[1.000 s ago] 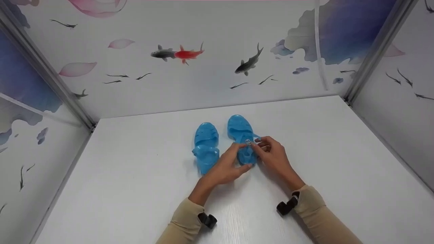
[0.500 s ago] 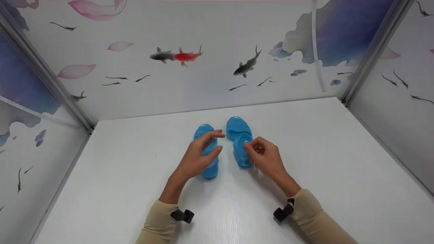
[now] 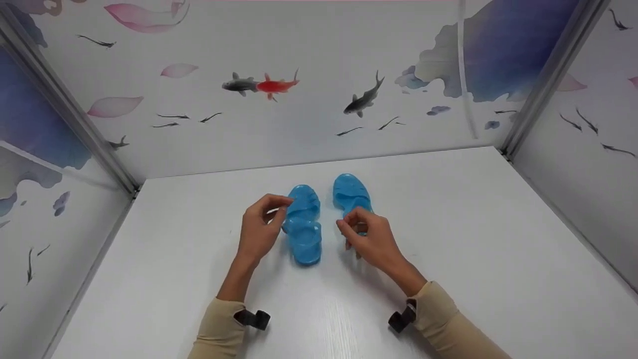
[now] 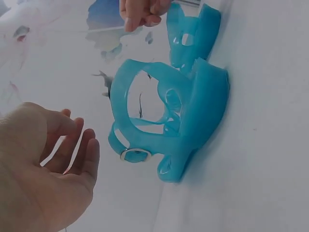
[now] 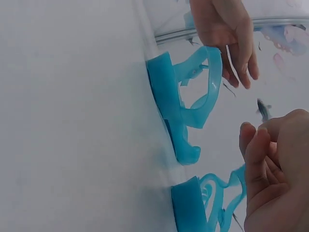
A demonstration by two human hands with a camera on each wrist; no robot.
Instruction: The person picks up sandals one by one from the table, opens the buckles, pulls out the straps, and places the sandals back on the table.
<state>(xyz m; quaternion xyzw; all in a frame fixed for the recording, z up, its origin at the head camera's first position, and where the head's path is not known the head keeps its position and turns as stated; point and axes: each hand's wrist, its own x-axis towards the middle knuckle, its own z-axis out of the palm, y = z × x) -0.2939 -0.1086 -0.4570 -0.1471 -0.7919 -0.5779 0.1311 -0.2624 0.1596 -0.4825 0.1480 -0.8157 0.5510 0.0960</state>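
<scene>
Two blue jelly sandals stand side by side on the white table, toes away from me. My left hand [image 3: 260, 229] is beside the left sandal [image 3: 305, 242], fingers loosely bent and holding nothing. In the left wrist view a gap shows between this hand and the sandal's ankle strap [image 4: 120, 96], which carries a small metal buckle [image 4: 135, 154]. My right hand [image 3: 371, 239] hangs over the heel half of the right sandal [image 3: 349, 188] and hides much of it. Its fingers are loosely curled, and the right wrist view shows nothing held in them [image 5: 258, 159].
The white table [image 3: 174, 279] reaches to a printed back wall [image 3: 319, 129] with painted fish. Side panels stand at left and right, with metal posts in the corners. A black strapped-on device [image 3: 254, 319] sits at each wrist.
My left hand has left the right sandal and moved left, across to the outer side of the left sandal. My right hand has let go of the right sandal's strap and shifted slightly left and nearer.
</scene>
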